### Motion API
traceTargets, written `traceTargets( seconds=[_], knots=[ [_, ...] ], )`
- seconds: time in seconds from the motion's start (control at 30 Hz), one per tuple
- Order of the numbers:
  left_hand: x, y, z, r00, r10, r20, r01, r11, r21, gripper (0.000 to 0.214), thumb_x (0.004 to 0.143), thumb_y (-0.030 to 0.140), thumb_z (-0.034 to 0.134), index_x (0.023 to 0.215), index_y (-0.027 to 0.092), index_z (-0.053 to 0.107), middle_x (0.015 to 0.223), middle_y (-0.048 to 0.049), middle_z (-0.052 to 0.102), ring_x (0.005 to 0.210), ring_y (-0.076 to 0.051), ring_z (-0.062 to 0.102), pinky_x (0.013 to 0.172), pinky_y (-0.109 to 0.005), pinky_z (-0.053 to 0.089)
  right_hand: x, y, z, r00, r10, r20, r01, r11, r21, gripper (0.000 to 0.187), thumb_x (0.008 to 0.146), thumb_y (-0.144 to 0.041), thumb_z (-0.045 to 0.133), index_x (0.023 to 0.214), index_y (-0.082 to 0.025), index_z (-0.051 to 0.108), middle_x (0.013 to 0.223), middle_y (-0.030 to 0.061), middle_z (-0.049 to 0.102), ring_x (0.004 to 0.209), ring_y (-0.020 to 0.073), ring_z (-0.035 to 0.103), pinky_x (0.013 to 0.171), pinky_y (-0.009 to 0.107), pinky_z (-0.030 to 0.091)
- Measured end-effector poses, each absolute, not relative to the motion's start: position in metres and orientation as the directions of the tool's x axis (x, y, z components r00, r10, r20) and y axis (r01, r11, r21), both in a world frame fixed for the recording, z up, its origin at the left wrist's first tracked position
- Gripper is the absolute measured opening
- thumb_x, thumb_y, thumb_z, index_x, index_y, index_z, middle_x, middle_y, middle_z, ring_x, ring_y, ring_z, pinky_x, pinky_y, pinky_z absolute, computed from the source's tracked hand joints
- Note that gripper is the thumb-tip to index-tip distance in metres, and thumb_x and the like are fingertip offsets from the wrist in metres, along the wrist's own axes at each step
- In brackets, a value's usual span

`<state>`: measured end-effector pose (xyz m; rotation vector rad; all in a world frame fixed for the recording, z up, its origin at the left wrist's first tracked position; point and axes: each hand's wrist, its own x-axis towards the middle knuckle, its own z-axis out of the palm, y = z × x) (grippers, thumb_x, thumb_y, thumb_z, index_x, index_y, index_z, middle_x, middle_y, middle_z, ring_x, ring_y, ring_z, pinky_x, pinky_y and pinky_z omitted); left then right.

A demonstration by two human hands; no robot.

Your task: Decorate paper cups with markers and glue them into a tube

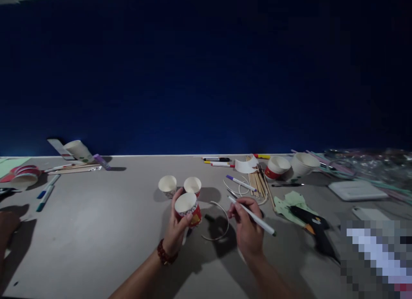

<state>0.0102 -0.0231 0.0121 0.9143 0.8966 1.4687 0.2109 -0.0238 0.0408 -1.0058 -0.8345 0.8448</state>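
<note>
near table [112, 221] centre, gripping a red cup [187, 203] with left hand [175, 234], pinching a white pen [262, 224] with right hand [249, 236]; could dent it by squeezing hard; could topple the closest cup [192, 184] beyond by bumping.

I hold left hand [176, 231] curled, right hand [248, 235] pinched, both above surface [109, 234]; forearms [140, 274] converge from near edge.

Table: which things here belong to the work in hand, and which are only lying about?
Belonging, it seems:
cup, in the left hand
marker, in the right hand
possibly the two cups just behind

Probably only lying about:
glue gun
sticks
purple-capped pen
</note>
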Motion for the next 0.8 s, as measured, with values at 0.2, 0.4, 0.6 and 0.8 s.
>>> traceTargets(
  seconds=[0.2,0.4,0.6,0.8],
  knots=[
    [0.006,-0.018,0.004,-0.203,0.963,0.175,-0.052,-0.189,0.981,0.087,0.082,0.046,0.086,0.154,0.027,0.041,0.159,-0.0140,0.045,0.150,-0.035,0.044,0.126,-0.048,0.033,0.241,-0.018,0.047,0.170,0.929,0.328,0.168,0.300,-0.939,0.022,0.102,-0.040,0.061,0.112,-0.024,0.073,0.092,0.0057,0.080,0.073,0.0211,0.072,0.070,0.034,0.060],
    [0.015,-0.021,0.001,-0.199,0.936,0.290,0.133,-0.267,0.954,0.077,0.080,0.033,0.085,0.147,0.025,0.047,0.152,-0.0145,0.054,0.146,-0.037,0.049,0.125,-0.053,0.035,0.231,-0.018,0.018,-0.310,0.906,0.288,0.691,0.423,-0.587,0.043,0.088,-0.011,0.063,0.128,-0.024,0.072,0.113,0.0115,0.079,0.103,0.0302,0.075,0.089,0.041,0.060],
    [0.017,-0.018,0.004,-0.164,0.949,0.271,0.185,-0.240,0.953,0.074,0.074,0.027,0.086,0.140,0.024,0.053,0.141,-0.0142,0.063,0.133,-0.038,0.059,0.117,-0.054,0.043,0.210,-0.012,0.004,-0.389,0.888,0.245,0.799,0.457,-0.390,0.052,0.081,0.009,0.046,0.115,-0.020,0.072,0.103,0.0132,0.077,0.102,0.0292,0.071,0.087,0.037,0.054],
    [0.023,-0.020,0.001,-0.122,0.966,0.227,0.135,-0.211,0.968,0.082,0.064,0.022,0.088,0.140,0.024,0.057,0.136,-0.0147,0.066,0.130,-0.041,0.060,0.115,-0.058,0.044,0.225,-0.004,0.005,-0.255,0.903,0.347,0.710,0.418,-0.566,0.032,0.083,-0.009,0.059,0.109,-0.024,0.070,0.095,0.0082,0.078,0.088,0.0282,0.074,0.077,0.037,0.058]
  ],
)
